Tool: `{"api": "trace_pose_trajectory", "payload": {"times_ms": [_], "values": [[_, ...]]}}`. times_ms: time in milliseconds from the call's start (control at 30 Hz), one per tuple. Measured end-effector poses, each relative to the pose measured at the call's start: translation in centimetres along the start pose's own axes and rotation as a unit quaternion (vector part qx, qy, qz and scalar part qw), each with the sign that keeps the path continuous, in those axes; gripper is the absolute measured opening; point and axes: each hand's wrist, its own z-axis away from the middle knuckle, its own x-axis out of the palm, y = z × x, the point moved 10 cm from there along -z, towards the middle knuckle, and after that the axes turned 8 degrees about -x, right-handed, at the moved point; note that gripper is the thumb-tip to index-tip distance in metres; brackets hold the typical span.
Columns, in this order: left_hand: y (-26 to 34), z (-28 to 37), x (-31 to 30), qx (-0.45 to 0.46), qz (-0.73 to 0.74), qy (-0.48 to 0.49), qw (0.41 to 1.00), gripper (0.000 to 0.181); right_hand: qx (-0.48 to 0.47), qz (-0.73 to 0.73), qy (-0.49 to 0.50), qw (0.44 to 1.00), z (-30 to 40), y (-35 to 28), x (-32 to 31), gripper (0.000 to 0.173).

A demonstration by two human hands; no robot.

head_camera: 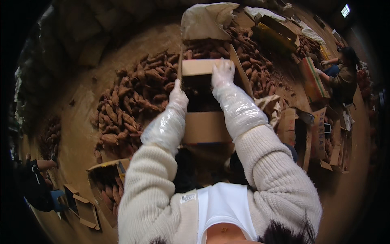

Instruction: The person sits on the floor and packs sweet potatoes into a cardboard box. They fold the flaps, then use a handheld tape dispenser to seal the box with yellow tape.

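Observation:
A cardboard box [207, 126] stands open in front of me, its long side flaps raised and its inside dark. My left hand [179, 96], in a clear plastic glove, grips the box's left edge. My right hand [224, 70], gloved alike, holds the top of the far end flap near its right corner. Clear plastic sleeves cover both forearms over a cream knit sweater. Beyond the box and to its left lie piles of sweet potatoes [131, 100]. What lies at the bottom of the box is too dark to tell.
A white woven sack [207, 23] lies beyond the box. At lower left stands a box of sweet potatoes [109, 190] near an open carton [86, 210]. Cardboard boxes [318, 134] stand at right. One person [342, 77] sits at right by a box; another [38, 183] is at far left.

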Motion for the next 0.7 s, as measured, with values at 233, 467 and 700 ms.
{"api": "trace_pose_trajectory", "payload": {"times_ms": [233,467,700], "values": [[5.7,6.6,5.6,0.021,-0.277,-0.115,0.954,0.081,0.117,-0.254,-0.144,0.949,3.9,-1.6,11.1,0.06],[2.0,9.5,6.9,0.085,-0.509,-0.176,0.838,0.079,0.05,-0.536,0.267,0.799,10.9,10.2,-10.8,0.016],[1.6,9.2,8.1,0.086,-0.496,-0.2,0.84,0.073,-0.05,0.043,-0.111,0.992,12.4,-5.4,3.9,0.063]]}}
